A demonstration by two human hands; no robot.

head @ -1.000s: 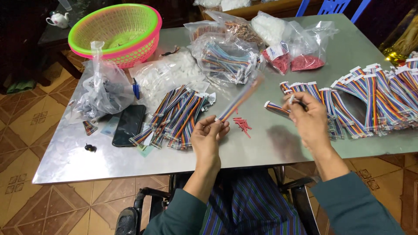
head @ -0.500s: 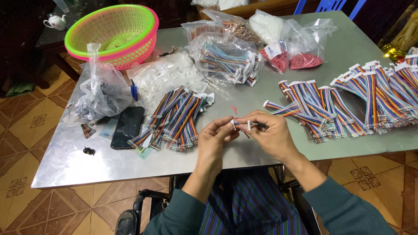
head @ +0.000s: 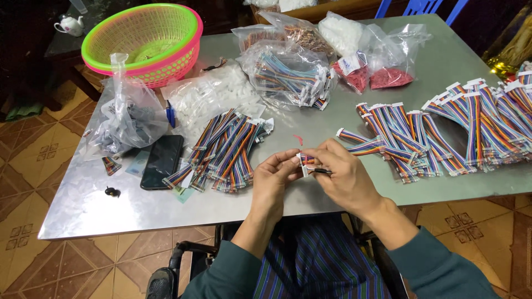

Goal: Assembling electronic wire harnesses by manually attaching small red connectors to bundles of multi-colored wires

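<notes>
Head view: left hand [head: 274,177] and right hand [head: 343,177] meeting just above the near edge of the bench [head: 111,210], fingers of both clenched on one rainbow ribbon cable [head: 363,147] at its white connector end. Thin dark tool [head: 322,171] also pinched in the right. Loose cable pile [head: 227,149] left, fanned cable row [head: 471,122] right, black phone [head: 162,160] beside the pile.
</notes>
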